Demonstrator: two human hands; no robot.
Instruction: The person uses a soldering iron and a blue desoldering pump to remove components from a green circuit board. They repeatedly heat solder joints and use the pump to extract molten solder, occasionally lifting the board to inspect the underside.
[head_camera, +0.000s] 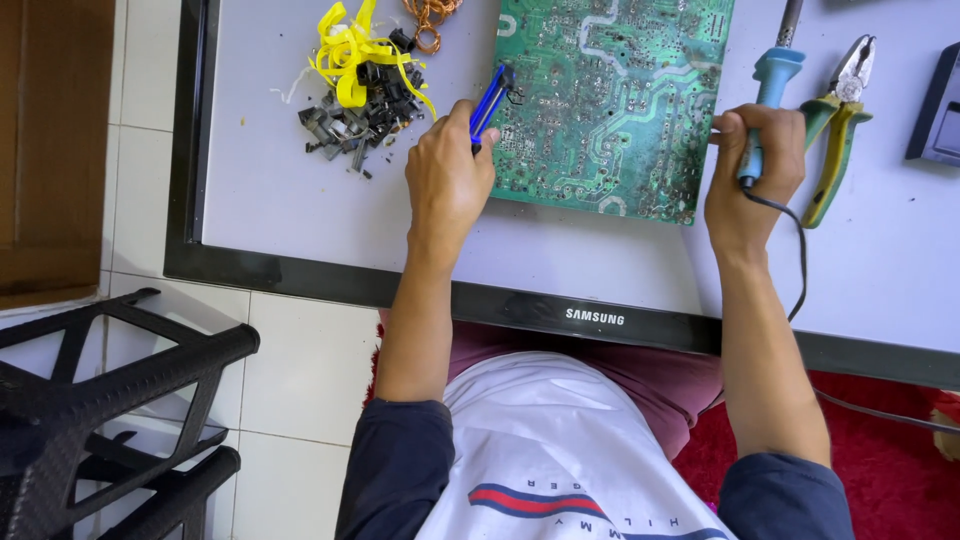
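Note:
A green circuit board lies solder side up on a grey flat panel with a black frame. My left hand grips blue tweezers, whose tips pinch a small dark part at the board's left edge. My right hand is closed around the blue handle of a soldering iron, at the board's right edge. The iron's tip points away and runs out of view at the top. Its black cord trails back past my right wrist.
A heap of small dark parts with yellow strips lies left of the board, copper wire coils behind it. Green-handled pliers lie to the right, beside a dark box. Black stools stand on the tiled floor at left.

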